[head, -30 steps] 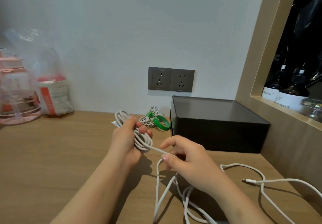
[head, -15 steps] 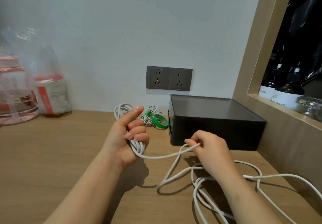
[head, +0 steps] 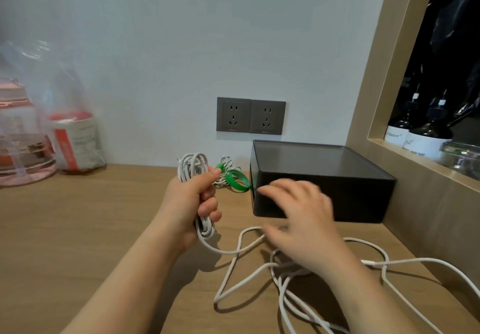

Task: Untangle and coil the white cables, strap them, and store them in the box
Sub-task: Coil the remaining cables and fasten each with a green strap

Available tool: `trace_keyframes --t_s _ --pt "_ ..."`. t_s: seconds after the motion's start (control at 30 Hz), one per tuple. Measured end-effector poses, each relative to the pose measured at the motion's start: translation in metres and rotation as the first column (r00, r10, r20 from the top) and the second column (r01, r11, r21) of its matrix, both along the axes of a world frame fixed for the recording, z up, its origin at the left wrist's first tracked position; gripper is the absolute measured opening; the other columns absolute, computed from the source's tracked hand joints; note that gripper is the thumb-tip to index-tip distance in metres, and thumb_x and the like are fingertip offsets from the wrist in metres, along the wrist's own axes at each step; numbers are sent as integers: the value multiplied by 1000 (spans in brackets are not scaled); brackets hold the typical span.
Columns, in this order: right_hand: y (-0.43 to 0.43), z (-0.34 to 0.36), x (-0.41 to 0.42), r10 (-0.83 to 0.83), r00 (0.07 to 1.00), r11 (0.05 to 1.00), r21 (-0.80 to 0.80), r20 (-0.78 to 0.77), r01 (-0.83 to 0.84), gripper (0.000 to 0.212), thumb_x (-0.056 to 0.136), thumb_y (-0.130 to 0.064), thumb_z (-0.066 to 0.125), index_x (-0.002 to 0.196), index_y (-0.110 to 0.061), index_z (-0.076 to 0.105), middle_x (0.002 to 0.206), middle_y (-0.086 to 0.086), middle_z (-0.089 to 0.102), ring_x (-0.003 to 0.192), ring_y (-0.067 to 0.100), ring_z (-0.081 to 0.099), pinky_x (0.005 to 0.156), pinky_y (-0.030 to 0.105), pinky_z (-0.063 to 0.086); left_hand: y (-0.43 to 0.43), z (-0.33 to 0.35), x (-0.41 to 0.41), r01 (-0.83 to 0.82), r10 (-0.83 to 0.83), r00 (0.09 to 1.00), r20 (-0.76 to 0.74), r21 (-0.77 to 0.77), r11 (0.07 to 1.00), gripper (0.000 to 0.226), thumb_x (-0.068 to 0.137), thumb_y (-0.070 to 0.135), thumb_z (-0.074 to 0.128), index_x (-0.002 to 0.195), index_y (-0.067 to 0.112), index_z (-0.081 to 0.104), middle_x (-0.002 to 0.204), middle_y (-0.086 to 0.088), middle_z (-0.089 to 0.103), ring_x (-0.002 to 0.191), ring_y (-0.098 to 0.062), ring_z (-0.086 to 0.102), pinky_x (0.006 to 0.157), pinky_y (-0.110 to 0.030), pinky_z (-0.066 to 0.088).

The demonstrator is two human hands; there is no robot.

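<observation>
My left hand (head: 193, 198) grips a part-wound coil of white cable (head: 192, 164); its loops stick out above and below the fist. From the coil, the loose white cable (head: 233, 251) trails right across the wooden desk in tangled loops. My right hand (head: 298, 216) is blurred, its fingers spread, and it hovers in front of the black box (head: 324, 175) and above the loose cable, holding nothing. A small coiled white cable with green straps (head: 232, 175) lies by the box's left side.
The box's dark lid is on. Two grey wall sockets (head: 250, 115) sit above it. A plastic bag and a pink container (head: 26, 136) stand at the back left. A wooden shelf frame with dark bottles (head: 420, 131) rises on the right.
My right hand has let go of the cable it was pulling and moved up toward the box with spread fingers. My left hand has closed round the coil, which has more loops.
</observation>
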State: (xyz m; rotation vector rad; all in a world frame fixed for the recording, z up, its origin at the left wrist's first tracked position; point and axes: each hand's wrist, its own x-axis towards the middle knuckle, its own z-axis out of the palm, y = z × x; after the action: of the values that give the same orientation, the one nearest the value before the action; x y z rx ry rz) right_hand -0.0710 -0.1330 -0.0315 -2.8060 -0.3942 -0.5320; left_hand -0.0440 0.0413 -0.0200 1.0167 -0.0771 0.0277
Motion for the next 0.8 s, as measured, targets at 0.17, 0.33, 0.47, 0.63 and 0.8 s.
trace_keyframes --t_s 0.17,0.33,0.47,0.63,0.8 --pt "19 -4 -3 232 938 969 -21 -258 -246 20 90 -51 44 98 -40 58 100 -19 55 112 7 36 107 34 16 -1 0 2 14 -15 1000 -9 -96 995 22 93 11 50 73 16 45 39 7 28 25 -4 24 31 -14 25" --pt "4 -1 1 168 955 982 128 -245 -140 25 86 -56 47 105 -42 55 103 -19 44 107 4 34 98 29 28 3 2 5 30 -37 999 -32 -201 979 33 92 15 51 62 17 39 40 8 27 26 -3 26 32 -14 31" --pt "14 -12 1 206 900 973 -17 -383 -230 32 86 -52 52 116 -42 55 132 -16 38 125 9 22 104 36 24 0 0 6 33 -35 999 -4 -191 981 37 90 21 53 56 16 40 40 7 32 29 -4 33 48 -21 49" --pt "8 -14 8 103 973 995 38 -207 -97 19 92 -46 45 104 -35 54 107 -16 50 113 9 38 97 30 28 1 1 5 4 -3 1000 22 -47 999 26 89 24 54 64 18 54 45 5 50 59 -8 64 73 -29 47" --pt "6 -14 6 105 944 971 236 -314 -29 11 89 -41 51 100 -42 48 100 -12 52 110 15 37 91 30 35 -1 0 4 -11 12 998 -55 16 1000 40 86 28 58 51 17 72 63 4 69 79 -9 59 68 -26 46"
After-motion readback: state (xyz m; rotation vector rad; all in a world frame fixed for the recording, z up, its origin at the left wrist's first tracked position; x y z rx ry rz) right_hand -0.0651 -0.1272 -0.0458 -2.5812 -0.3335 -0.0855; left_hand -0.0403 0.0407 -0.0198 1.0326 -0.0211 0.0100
